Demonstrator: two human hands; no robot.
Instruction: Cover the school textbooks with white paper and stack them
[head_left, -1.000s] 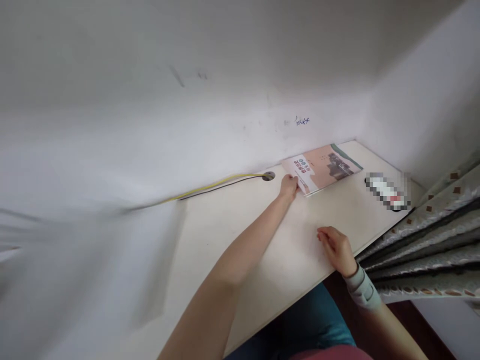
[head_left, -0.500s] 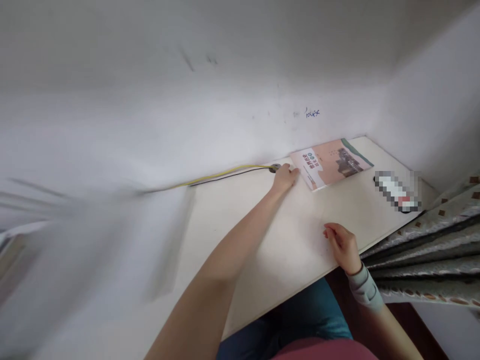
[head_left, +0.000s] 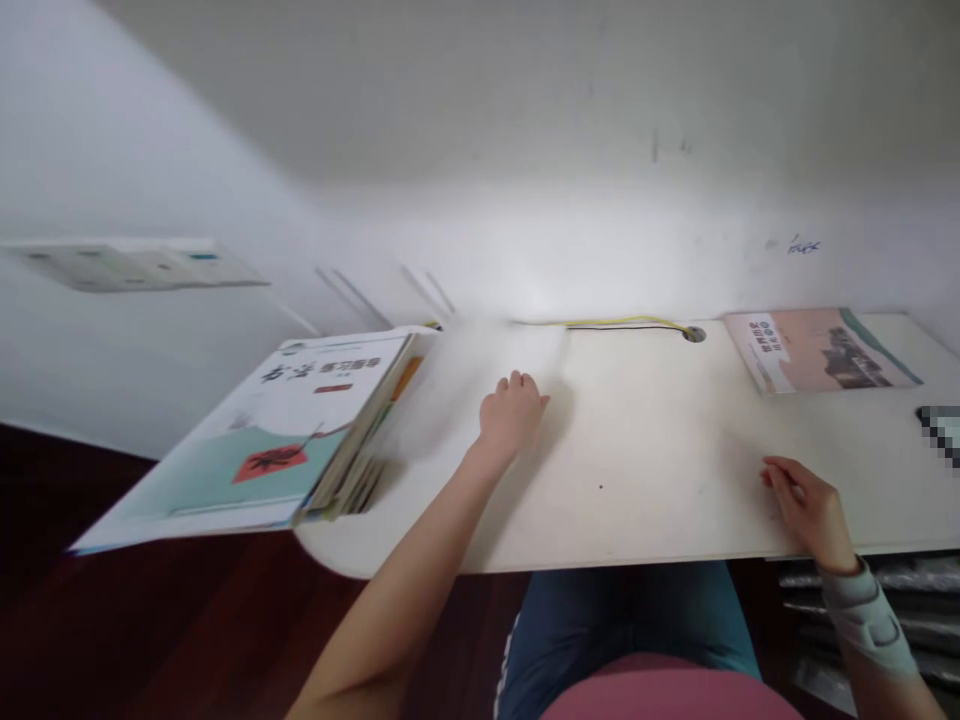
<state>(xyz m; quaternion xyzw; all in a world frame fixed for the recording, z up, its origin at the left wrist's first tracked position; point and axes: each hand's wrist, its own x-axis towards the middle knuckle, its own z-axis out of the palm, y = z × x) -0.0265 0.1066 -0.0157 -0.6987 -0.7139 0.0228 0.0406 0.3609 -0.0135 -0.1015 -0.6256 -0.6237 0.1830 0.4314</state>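
My left hand hovers over the middle of the white desk, fingers loosely curled and holding nothing, a short way right of a stack of books at the desk's left end. My right hand rests near the front edge at the right, fingers curled, nothing seen in it; a grey wrist brace covers the wrist. A pink-covered book lies flat at the back right against the wall.
A yellow and black cable runs along the wall into a grommet hole. A blurred-out object lies at the far right edge. The stack of books overhangs the desk's left end above dark flooring.
My left hand has left the pink book and moved left across the desk toward the stack. The view has swung left, bringing the stack into sight. My right hand has stayed in place.
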